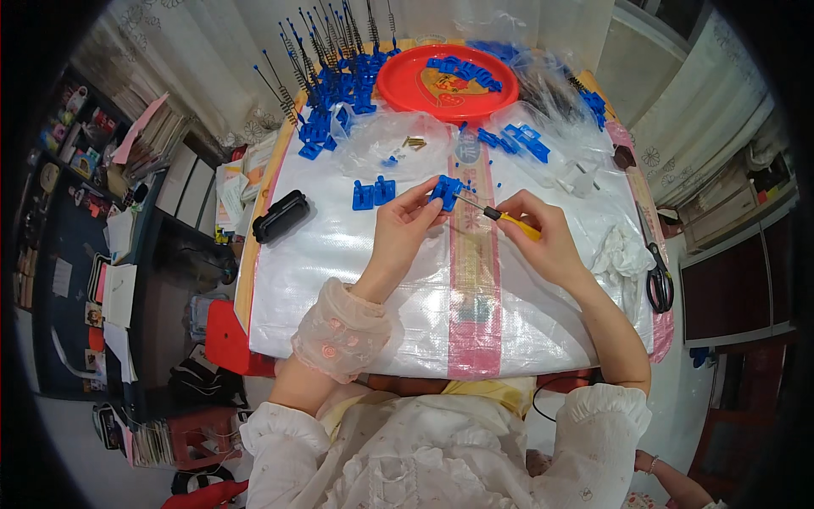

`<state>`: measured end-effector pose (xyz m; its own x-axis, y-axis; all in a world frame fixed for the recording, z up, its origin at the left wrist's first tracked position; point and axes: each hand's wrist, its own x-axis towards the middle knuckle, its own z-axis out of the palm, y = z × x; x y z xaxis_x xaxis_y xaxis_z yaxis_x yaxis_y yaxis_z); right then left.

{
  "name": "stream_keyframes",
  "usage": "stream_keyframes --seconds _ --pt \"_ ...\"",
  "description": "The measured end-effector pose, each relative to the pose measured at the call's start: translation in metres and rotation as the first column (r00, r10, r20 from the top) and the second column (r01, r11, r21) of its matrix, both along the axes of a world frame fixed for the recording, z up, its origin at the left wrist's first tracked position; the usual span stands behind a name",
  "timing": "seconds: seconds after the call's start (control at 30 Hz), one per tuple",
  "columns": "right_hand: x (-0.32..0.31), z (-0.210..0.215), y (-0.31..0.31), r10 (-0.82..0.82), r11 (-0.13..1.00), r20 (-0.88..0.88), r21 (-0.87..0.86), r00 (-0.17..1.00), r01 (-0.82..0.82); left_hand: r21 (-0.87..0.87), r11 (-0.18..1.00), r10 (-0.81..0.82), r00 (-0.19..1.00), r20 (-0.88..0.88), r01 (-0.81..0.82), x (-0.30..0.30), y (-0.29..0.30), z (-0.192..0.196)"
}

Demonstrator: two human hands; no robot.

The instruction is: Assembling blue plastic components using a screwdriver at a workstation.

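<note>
Between the fingers of my left hand (405, 222) is a small blue plastic part (445, 192), raised over the middle of the table. My right hand (541, 231) grips a screwdriver (519, 226) with a yellow and black handle, and its metal shaft points left at the blue part. Whether the tip touches a screw is too small to tell. Two similar blue parts (374, 193) lie just left of my left hand. Beyond them, brass-coloured pins (415, 143) rest on a clear plastic bag (360, 140).
A red tray (398, 95) at the back holds blue pieces. Many blue parts with upright black springs (326, 85) crowd the back left. A black case (281, 216) sits at left; scissors (659, 280) and crumpled tissue (623, 252) lie at right. Another person's arm (674, 482) shows at lower right.
</note>
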<state>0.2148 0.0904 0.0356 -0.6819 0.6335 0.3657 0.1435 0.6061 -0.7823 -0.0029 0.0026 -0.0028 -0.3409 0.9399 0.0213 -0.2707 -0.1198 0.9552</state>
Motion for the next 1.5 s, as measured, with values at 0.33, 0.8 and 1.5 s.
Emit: stream_keyframes --seconds 0.33,0.8,1.5 --pt "0.007 0.0 0.014 0.24 0.407 -0.085 -0.895 0.967 -0.18 0.027 1.0 -0.01 0.999 -0.032 0.011 0.003 0.001 -0.001" --pt "-0.004 0.004 -0.013 -0.364 0.585 0.264 0.811 0.893 -0.001 0.027 1.0 0.004 1.0 0.018 -0.005 0.002 -0.004 0.003" --pt "-0.003 0.002 -0.023 -0.407 0.415 0.078 0.903 0.91 0.108 -0.025 0.999 -0.044 0.999 0.027 0.045 0.006 -0.004 0.005"
